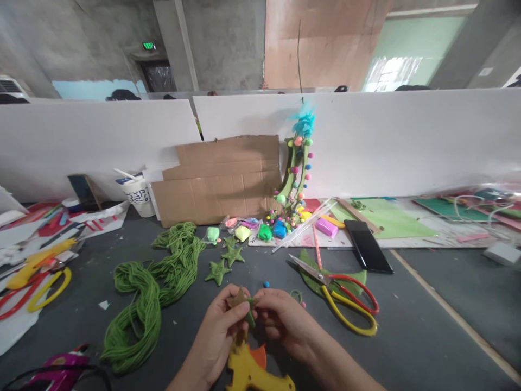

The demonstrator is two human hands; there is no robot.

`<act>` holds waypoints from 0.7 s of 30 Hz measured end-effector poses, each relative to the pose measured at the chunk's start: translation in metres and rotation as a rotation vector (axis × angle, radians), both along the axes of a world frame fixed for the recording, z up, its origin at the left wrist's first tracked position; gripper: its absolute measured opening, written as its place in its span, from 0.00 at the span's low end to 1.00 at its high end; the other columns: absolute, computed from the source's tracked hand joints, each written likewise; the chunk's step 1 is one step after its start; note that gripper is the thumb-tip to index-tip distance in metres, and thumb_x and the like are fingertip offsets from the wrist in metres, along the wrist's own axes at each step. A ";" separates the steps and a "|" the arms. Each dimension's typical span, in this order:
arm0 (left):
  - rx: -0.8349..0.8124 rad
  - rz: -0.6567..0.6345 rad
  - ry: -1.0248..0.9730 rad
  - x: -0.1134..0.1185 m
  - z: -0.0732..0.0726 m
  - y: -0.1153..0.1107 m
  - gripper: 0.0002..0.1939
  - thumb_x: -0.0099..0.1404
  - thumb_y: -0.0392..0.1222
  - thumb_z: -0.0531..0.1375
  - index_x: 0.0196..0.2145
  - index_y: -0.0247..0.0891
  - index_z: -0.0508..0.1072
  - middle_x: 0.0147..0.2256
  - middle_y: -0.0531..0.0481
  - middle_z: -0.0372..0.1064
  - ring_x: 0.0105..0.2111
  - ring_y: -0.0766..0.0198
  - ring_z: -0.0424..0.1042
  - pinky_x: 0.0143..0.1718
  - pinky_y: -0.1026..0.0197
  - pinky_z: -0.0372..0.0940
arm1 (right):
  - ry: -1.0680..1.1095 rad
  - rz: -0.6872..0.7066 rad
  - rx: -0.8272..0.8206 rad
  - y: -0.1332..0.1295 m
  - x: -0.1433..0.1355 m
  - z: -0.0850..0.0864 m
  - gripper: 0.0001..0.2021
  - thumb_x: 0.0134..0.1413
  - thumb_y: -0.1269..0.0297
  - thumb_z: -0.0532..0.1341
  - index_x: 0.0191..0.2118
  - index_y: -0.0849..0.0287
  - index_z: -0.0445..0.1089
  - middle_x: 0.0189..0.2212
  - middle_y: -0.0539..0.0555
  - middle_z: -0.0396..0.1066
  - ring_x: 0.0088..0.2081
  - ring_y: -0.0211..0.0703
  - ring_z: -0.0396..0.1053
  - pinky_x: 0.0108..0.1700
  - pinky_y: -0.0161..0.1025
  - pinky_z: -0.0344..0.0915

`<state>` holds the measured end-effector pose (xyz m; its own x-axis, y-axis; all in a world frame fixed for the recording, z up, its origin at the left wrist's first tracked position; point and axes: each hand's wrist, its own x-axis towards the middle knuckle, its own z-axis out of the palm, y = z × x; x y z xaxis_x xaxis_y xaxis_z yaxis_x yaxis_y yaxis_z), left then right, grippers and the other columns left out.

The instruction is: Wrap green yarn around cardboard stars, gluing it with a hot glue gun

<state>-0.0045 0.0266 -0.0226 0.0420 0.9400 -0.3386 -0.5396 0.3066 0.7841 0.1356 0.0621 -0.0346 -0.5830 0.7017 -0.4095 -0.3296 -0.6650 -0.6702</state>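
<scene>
Near the front of the table, my left hand [217, 331] is closed on a small star [240, 298], part bare brown and part covered in green yarn. My right hand [283, 315] meets it there, its thumb and forefinger pinching the green part at the star's right side. Fingers hide much of the piece. Just below lies a yellow glue gun [254, 372] with an orange trigger. Beyond my hands rest green yarn-covered stars [217, 271] and a blue pompom [266, 284]. Skeins of green yarn [140, 320] spread to the left.
Scissors with red and yellow handles [342, 293] lie on a green leaf-shaped piece at right, near a black phone [368, 247]. A pompom-covered decoration [296, 168] stands beside folded cardboard [220, 184]. Packets of coloured clay [264, 232] sit before it. More tools and a paper cup [139, 196] are left.
</scene>
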 end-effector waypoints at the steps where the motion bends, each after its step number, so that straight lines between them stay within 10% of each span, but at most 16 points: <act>1: -0.004 0.013 -0.007 0.000 0.000 0.000 0.06 0.51 0.34 0.66 0.26 0.37 0.72 0.25 0.55 0.68 0.23 0.72 0.65 0.23 0.70 0.59 | 0.000 -0.019 -0.008 -0.001 -0.002 0.000 0.08 0.41 0.67 0.64 0.22 0.62 0.62 0.14 0.41 0.54 0.15 0.25 0.38 0.17 0.29 0.31; 15: 0.002 0.105 -0.015 -0.003 0.002 0.000 0.06 0.49 0.33 0.67 0.27 0.35 0.73 0.25 0.53 0.70 0.23 0.70 0.66 0.24 0.70 0.61 | -0.060 -0.058 0.011 -0.005 -0.018 0.001 0.12 0.38 0.62 0.65 0.23 0.60 0.60 0.14 0.39 0.47 0.16 0.26 0.36 0.16 0.30 0.31; 21: -0.113 0.163 -0.130 -0.005 0.003 0.003 0.10 0.46 0.34 0.68 0.28 0.37 0.72 0.25 0.54 0.71 0.23 0.69 0.68 0.25 0.68 0.64 | -0.309 -0.186 0.215 -0.006 -0.029 0.003 0.09 0.40 0.62 0.64 0.21 0.60 0.65 0.16 0.44 0.57 0.18 0.31 0.50 0.20 0.31 0.45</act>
<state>-0.0097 0.0291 -0.0192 -0.0574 0.8944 -0.4436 -0.6838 0.2886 0.6702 0.1068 0.0565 -0.0314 -0.3113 0.8720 -0.3778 -0.1926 -0.4472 -0.8735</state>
